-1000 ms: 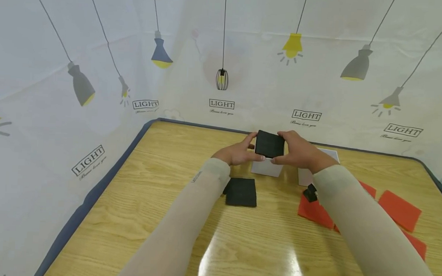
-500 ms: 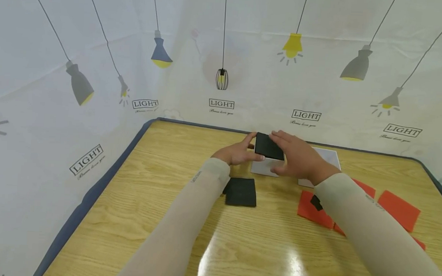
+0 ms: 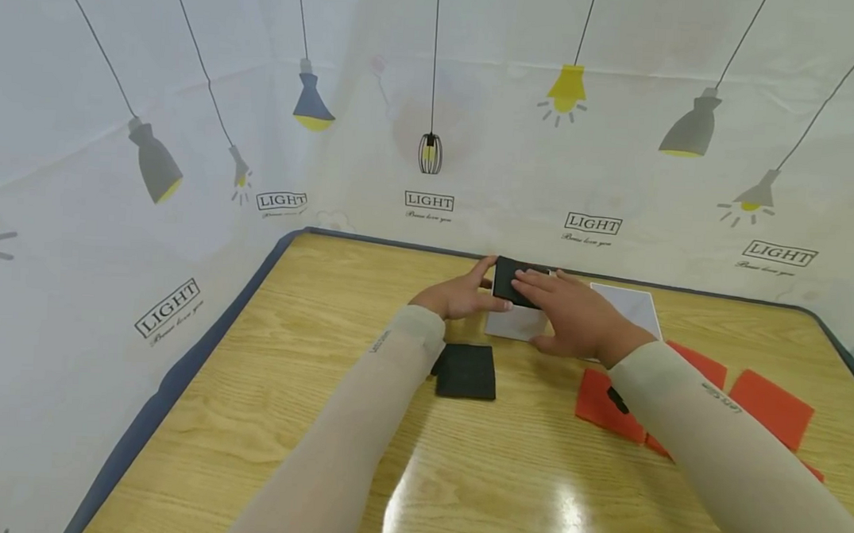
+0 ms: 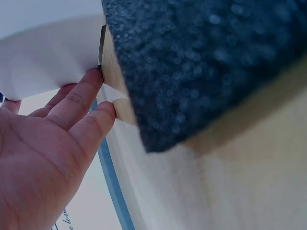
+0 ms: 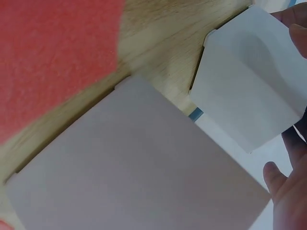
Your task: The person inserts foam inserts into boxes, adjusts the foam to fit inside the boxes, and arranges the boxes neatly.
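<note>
A white box [image 3: 516, 323] stands near the table's back edge with a black foam square [image 3: 507, 281] on its top. My left hand [image 3: 460, 296] holds the box at its left side, thumb in front and fingers behind. In the left wrist view, fingertips of that hand [image 4: 62, 139] touch the table beside the white wall. Across the right part of the foam lies my right hand [image 3: 584, 315], fingers fairly straight. The right wrist view has the same box [image 5: 249, 72] at upper right, with part of the right hand [image 5: 293, 194] at the edge.
A second white box [image 3: 631, 307] stands to the right. Several red foam squares [image 3: 771, 405] lie in front of it. Overlapping black foam squares [image 3: 467, 373] lie left of centre, by the left forearm. Behind the table hangs a white curtain [image 3: 488, 182] printed with lamps.
My right hand has shifted from gripping the foam's right edge to lying over its top. The foam square now sits lower on the box. The left hand stays in place.
</note>
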{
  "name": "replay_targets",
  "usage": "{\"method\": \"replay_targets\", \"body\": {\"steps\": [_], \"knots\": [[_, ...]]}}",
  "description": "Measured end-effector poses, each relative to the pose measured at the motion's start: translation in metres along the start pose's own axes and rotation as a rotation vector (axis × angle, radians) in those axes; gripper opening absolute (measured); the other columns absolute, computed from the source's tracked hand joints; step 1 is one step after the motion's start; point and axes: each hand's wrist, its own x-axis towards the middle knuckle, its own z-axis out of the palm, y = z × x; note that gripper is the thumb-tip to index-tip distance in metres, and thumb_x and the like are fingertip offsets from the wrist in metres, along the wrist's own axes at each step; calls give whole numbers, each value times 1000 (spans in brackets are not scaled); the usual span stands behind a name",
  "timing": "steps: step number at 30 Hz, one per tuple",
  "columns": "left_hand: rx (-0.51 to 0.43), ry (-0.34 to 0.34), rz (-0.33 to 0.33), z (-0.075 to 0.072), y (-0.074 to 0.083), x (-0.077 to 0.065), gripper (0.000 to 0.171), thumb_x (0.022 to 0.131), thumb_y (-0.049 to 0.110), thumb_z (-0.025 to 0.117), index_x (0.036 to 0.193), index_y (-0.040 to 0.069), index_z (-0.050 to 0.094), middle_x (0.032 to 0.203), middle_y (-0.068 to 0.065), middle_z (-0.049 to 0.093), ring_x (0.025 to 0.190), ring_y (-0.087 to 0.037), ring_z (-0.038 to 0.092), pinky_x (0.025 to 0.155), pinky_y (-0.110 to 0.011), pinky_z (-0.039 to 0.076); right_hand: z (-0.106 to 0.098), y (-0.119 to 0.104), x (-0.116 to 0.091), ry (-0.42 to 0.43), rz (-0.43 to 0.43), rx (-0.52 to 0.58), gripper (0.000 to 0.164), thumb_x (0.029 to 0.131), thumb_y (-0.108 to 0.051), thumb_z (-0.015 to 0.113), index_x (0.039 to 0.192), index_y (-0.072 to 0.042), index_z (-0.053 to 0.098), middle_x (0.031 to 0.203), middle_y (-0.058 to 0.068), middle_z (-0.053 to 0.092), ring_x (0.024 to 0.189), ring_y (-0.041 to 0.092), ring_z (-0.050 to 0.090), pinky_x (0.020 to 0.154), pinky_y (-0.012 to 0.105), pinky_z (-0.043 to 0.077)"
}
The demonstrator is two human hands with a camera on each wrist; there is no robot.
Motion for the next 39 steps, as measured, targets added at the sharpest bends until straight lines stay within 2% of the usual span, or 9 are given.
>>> {"method": "replay_targets", "body": {"steps": [11,22,31,39], "knots": [[11,-6,-16,1,2,-2,107,93,58,71,170,38,-2,171,-11,32,157,-36,33,124,-56,30,11,1,8,-23,-4,-13,94,86,-35,85,162,-5,40,168,13,39,152,33,43,126,62,22],[0,-18,37,-1,1,-3,100,96,54,70,169,36,3,171,-18,30,156,-40,33,123,-59,31,17,2,11,-29,9,-34,87,86,-38,84,158,-5,48,162,13,49,148,33,48,125,65,23],[5,-24,23,-2,1,-3,100,96,56,70,169,39,3,171,-15,31,156,-37,34,124,-56,31,12,1,16,-46,35,-67,95,85,-38,86,162,-6,40,168,13,40,155,35,38,125,65,21],[19,-22,23,-2,0,-1,100,96,58,69,169,40,3,171,-15,31,156,-37,34,124,-57,30,11,0,22,-80,65,-51,91,87,-36,84,162,-7,41,168,12,40,155,35,37,126,66,19]]}}
